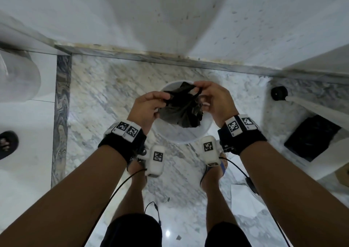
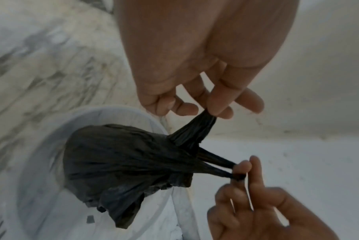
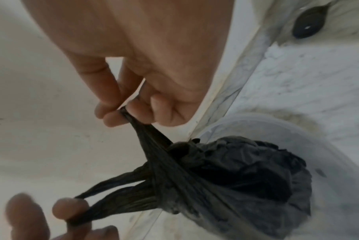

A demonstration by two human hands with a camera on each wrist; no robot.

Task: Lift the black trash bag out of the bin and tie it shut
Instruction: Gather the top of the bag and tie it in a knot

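Note:
A small black trash bag hangs just above the open white bin, which stands on the marble floor. My left hand pinches one gathered handle of the bag between thumb and fingers. On the other side my right hand pinches the second handle, seen as a looped strand at its fingertips. In the right wrist view the two stretched handles cross at the neck of the bag, over the bin. Both handles are pulled apart and taut.
A white wall runs close behind the bin. A black round doorstop and a black box lie to the right, and a dark sandal to the left. White paper lies by my right foot. Cables hang from my wrists.

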